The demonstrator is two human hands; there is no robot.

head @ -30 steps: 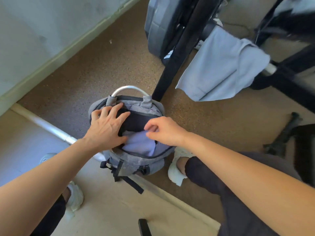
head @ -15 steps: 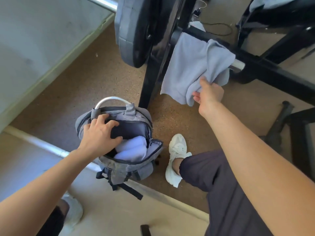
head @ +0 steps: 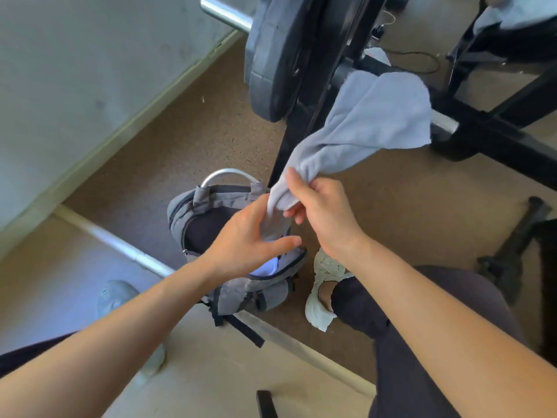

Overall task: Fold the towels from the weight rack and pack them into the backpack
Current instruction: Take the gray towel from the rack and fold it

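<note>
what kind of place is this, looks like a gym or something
Most likely a home or small gym. A barbell with a black weight plate sits on a black weight rack, a second bar lies along the floor, and the brown speckled floor looks like gym matting.

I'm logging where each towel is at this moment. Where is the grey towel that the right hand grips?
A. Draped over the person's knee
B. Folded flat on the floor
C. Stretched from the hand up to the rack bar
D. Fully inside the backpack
C: the right hand pinches one end of the grey towel, whose far end reaches up to the rack bar, above the open backpack.
</note>
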